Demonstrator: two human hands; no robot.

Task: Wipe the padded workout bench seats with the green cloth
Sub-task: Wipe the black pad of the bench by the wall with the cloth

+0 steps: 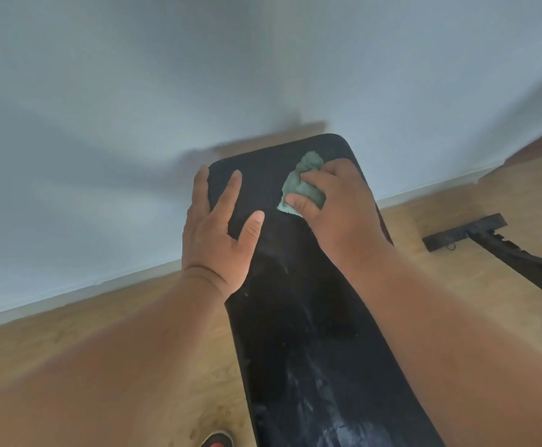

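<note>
A long black padded bench [308,333] runs from the bottom of the view up toward the wall, with pale dusty smears on its near half. My right hand [337,208] grips a bunched green cloth [305,183] and presses it on the far right part of the pad. My left hand [218,227] lies flat on the pad's far left edge, fingers straight and spread, the outer ones over the side.
A pale grey wall [134,108] with a white skirting board stands close behind the bench's far end. Wood-look floor [69,324] lies on both sides. A black metal frame foot [466,232] rests on the floor at right. A red-and-black shoe [216,440] shows at the bottom.
</note>
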